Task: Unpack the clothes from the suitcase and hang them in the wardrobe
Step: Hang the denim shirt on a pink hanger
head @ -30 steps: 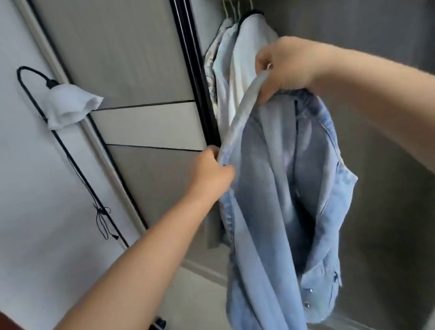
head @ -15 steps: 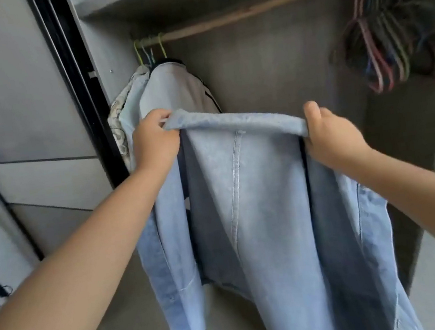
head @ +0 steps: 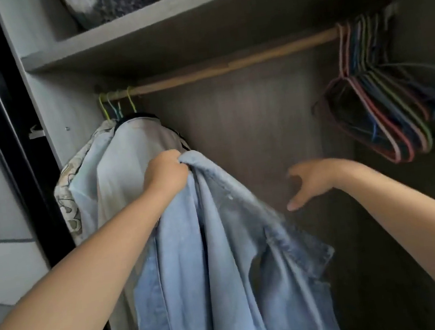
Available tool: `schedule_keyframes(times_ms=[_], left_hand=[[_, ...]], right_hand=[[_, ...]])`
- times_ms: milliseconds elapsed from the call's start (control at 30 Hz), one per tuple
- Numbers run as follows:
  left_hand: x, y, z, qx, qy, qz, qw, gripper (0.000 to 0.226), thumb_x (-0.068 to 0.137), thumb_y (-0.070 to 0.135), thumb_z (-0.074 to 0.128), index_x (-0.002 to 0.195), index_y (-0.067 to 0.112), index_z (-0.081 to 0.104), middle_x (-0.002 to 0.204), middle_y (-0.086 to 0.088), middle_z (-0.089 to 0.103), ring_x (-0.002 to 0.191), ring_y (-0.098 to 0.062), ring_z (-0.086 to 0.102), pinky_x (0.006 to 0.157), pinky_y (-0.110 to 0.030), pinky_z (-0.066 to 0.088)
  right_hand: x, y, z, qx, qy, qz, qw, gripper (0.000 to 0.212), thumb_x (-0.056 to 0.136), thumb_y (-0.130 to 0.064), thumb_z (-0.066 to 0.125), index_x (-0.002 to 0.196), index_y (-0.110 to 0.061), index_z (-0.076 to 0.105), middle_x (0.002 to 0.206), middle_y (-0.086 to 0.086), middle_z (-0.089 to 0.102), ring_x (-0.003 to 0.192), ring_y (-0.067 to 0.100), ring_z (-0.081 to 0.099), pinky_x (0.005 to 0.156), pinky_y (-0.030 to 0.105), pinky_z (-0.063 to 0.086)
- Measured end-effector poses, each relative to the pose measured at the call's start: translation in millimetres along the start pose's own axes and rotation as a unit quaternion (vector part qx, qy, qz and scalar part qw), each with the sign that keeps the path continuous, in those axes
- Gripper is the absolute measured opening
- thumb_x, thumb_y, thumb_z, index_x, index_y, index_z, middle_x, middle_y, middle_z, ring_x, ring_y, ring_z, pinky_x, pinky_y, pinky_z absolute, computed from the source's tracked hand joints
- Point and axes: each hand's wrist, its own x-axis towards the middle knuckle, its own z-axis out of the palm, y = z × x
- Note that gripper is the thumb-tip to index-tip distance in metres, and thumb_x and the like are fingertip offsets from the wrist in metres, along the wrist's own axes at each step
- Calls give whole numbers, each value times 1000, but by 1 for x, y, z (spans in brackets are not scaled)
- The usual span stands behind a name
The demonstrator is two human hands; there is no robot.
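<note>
- The left hand (head: pixel 166 175) grips the bunched top edge of a pale blue denim garment (head: pixel 215 262), which hangs from that fist in front of the open grey wardrobe (head: pixel 70 106), not yet on any hanger.
- The right hand (head: pixel 311 180) holds nothing; its fingers are spread and loosely curved, reaching into the wardrobe below the wooden rail (head: pixel 225 65), well apart from the denim.
- Already hung at the rail's left end: a white shirt (head: pixel 132 159) and a patterned cream garment (head: pixel 69 190) behind it, with about 3 thin hooks visible (exact count of clothes unclear).
- A cluster of empty coloured wire hangers (head: pixel 381 112) sits at the rail's right end, above the free hand.
- Judged progress: some clothes are up, this denim piece is mid-way. It probably needs a hanger next, then the rail.
- The suitcase is out of view, so what remains unpacked cannot be told.
</note>
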Motion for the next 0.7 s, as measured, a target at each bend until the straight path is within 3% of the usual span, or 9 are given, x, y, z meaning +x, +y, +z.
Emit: schedule_keyframes(times_ms=[67, 133, 200, 300, 433, 533, 600, 700], left_hand=[[20, 7, 3, 40, -14, 42, 998, 20, 87, -3, 39, 93, -2, 58, 108, -24, 59, 104, -37, 53, 77, -36, 40], [35, 5, 6, 91, -24, 78, 992, 19, 87, -2, 39, 95, -2, 55, 108, -22, 59, 103, -36, 54, 72, -33, 37], [52, -1, 8, 142, -31, 102, 984, 18, 88, 0, 39, 97, 1, 55, 109, -19, 59, 103, -35, 55, 72, -32, 38], [74, -6, 13, 195, -23, 128, 972, 22, 88, 2, 39, 102, 7, 55, 110, -16, 59, 104, -33, 56, 73, -31, 41], [90, -6, 24, 217, -36, 153, 963, 23, 88, 1, 37, 102, 8, 54, 112, -14, 57, 107, -33, 55, 75, -31, 41], [99, -9, 38, 195, -42, 178, 964, 12, 85, 2, 41, 86, 10, 50, 108, -17, 60, 104, -33, 57, 74, -32, 42], [104, -6, 44, 162, -46, 187, 968, 20, 83, 2, 42, 69, 15, 36, 104, -17, 61, 101, -33, 58, 70, -31, 40], [109, 2, 49, 139, -46, 200, 969, 24, 82, 3, 43, 64, 16, 35, 103, -19, 61, 100, -35, 58, 71, -34, 43]], right_hand=[[14, 6, -22, -39, 147, 43, 987, 72, 85, -47, 57, 140, -8, 32, 146, 13, 30, 134, 30, 29, 105, 33, 31], [27, 19, -41, -94, 357, 119, 922, 49, 92, -34, 50, 129, -1, 43, 132, 21, 39, 123, 36, 37, 97, 40, 38], [33, 30, -57, -120, 445, 185, 868, 34, 95, -14, 40, 123, 4, 46, 126, 24, 43, 118, 38, 40, 93, 41, 39], [37, 48, -73, -110, 414, 276, 861, 32, 94, -5, 36, 120, 4, 51, 126, 24, 49, 118, 39, 46, 94, 42, 39], [38, 64, -75, -175, 334, 303, 875, 31, 92, -2, 40, 117, -1, 58, 124, 17, 56, 115, 34, 54, 89, 40, 46], [40, 66, -72, -202, 321, 291, 879, 33, 93, -1, 38, 118, -3, 58, 122, 15, 59, 113, 32, 56, 87, 37, 48], [41, 62, -72, -212, 312, 280, 883, 34, 94, -1, 35, 121, -4, 57, 124, 13, 58, 115, 29, 55, 87, 34, 48], [50, 61, -74, -224, 364, 280, 860, 35, 94, -2, 31, 120, 4, 53, 126, 18, 50, 115, 31, 50, 85, 33, 49]])
